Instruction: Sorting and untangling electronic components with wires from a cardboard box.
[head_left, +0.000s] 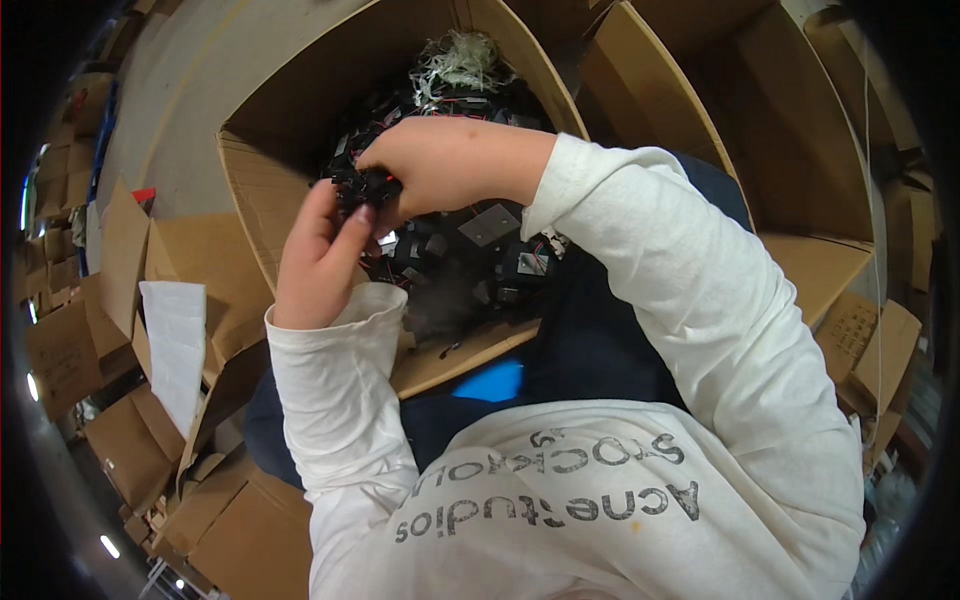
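Note:
Both my hands meet over an open cardboard box (247,190) standing in front of me. Between them is a small black part with a trace of red (366,187), whose exact kind I cannot make out. The thumb and fingers of my left hand (322,255) pinch it from below. From the right, my right hand (440,165) curls its fingers round the same part, and they are partly hidden. Beneath the hands, the box holds many black electronic parts (405,250) with thin red wires and grey metal plates (490,226). A tangle of pale stringy plastic (462,65) lies at the far end.
Another open cardboard box (790,150) stands to the right. At the left are opened and flattened cartons (215,525) and a white foam sheet (177,345). Something blue (492,381) shows between my legs, just outside the near wall of the box.

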